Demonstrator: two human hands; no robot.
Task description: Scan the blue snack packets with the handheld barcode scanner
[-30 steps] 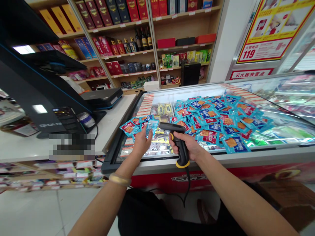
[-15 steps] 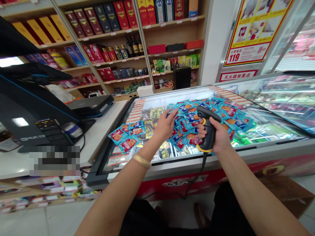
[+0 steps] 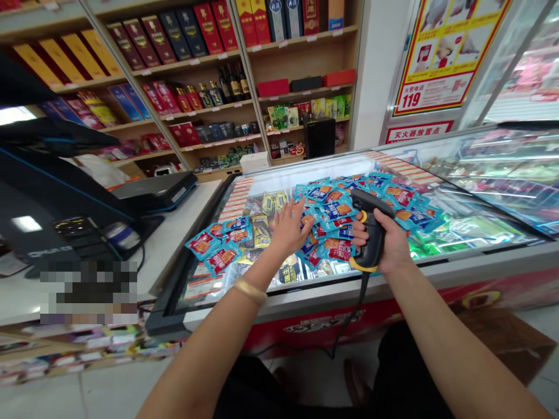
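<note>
My right hand [image 3: 395, 244] grips a black barcode scanner [image 3: 372, 230] with yellow trim, its cable hanging down in front of the freezer. Under and beyond the scanner spreads a pile of blue-and-red snack packets [image 3: 336, 209] on the glass top. My left hand [image 3: 288, 230] is over the pile's left edge, fingers stretched out and apart. A packet lies partly behind its thumb; whether the hand touches it I cannot tell. Further left, a smaller group of the same packets [image 3: 222, 257] rests on the glass.
The chest freezer [image 3: 279, 298] has a glass top with goods beneath. At left, a counter [image 3: 174, 244] carries a dark checkout machine [image 3: 65, 198] and a flat black scale [image 3: 159, 189]. Shelves [image 3: 209, 107] of boxes and bottles stand behind. A cardboard box [image 3: 506, 343] sits low on the right.
My left hand has drawn back slightly left and toward me, and its fingers have spread. The scanner stays in my right hand, nearly in place. The view has shifted slightly.
</note>
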